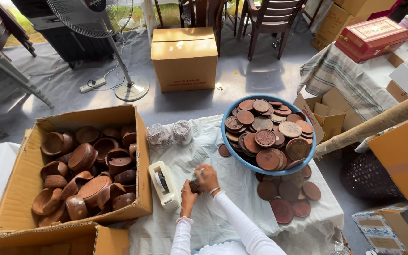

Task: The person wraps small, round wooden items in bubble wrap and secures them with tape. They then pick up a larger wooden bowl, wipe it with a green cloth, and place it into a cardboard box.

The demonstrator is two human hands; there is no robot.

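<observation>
Both hands meet over the cloth-covered counter [242,189] beside the tape dispenser [163,185] — left hand [188,194] and right hand [207,177] with fingers closed around a small dark wooden piece [195,187] — likely light, rigid, smooth-surfaced, best pinched at its rim.

1. We see a grey floor covering [62,75] lit by patches of sunlight
2. We note a pedestal fan [95,19] beside a sealed cardboard box [184,59]
3. We find dark wooden chairs [267,19] behind, and a striped cloth [341,75] over a side table
</observation>
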